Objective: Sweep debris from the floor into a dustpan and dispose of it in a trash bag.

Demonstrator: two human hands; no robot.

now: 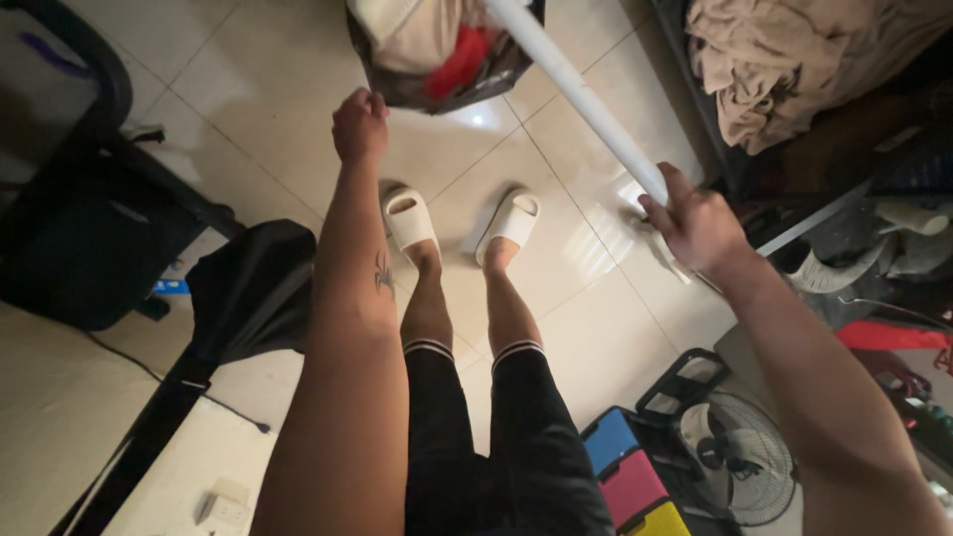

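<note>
Both forearms fill the near view, above black shorts point(506, 447) and white slides point(412, 218) on a pale tiled floor point(258, 89). Left hand point(359, 124) is closed into a fist on the rim of a dark bag point(417, 84); fingers pinch the edge at its lower left corner, and the bag hangs just beyond and to the right of the knuckles. Bag holds pale cloth and something red; it looks soft and floppy, probably light, so the rim is the sensible hold, though thin film could slip or tear if pulled hard. Right hand point(695, 223) is wrapped around a white pole point(581, 94), thumb over the top, fingers curled beneath; the pole runs up and left from the grip, past the bag's right edge. Pole looks rigid and smooth, likely slippery, and held at its low end it would tend to swing. Its lower end, under the palm, is hidden. Nearby: beige cloth pile point(784, 60) upper right, floor fan point(745, 457) and coloured boxes point(630, 476) lower right, black chair point(89, 218) left.
</note>
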